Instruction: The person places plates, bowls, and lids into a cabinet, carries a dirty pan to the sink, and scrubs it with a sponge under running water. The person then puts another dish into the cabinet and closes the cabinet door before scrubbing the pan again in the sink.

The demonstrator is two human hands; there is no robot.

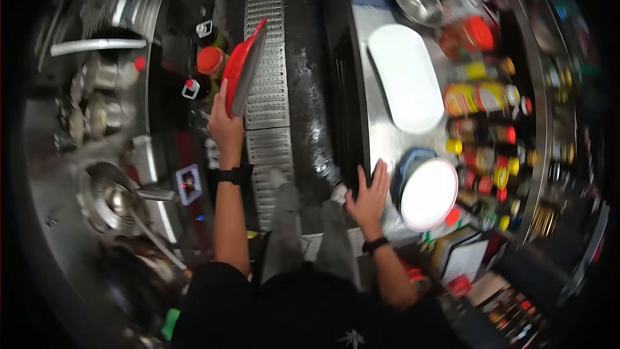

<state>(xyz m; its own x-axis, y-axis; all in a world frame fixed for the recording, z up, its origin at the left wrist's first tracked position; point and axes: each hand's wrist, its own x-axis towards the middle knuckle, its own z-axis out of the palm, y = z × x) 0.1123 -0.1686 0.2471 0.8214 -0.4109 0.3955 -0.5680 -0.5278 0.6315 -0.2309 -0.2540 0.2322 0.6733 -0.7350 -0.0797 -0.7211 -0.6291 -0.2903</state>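
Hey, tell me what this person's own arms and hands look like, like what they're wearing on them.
Both the left hand and the right hand are ungloved, and the forearms are bare. Each wrist has a dark band: the left band looks wider than the right band. The black shirt has short sleeves. Blur hides finer markings.

1. A single camera rides on the head, looking forward and steeply down — the black shirt (290, 317) lies below the grip, nearer the lens.
2. It sits close enough for both forearms to show beneath the left hand (226, 124), which grips a red dish (236, 76).
3. Its wide, curved, dark-cornered view spans a steel surface (58, 171) left of the grip, floor grating (268, 94) just right, and a counter (382, 142) farther right.
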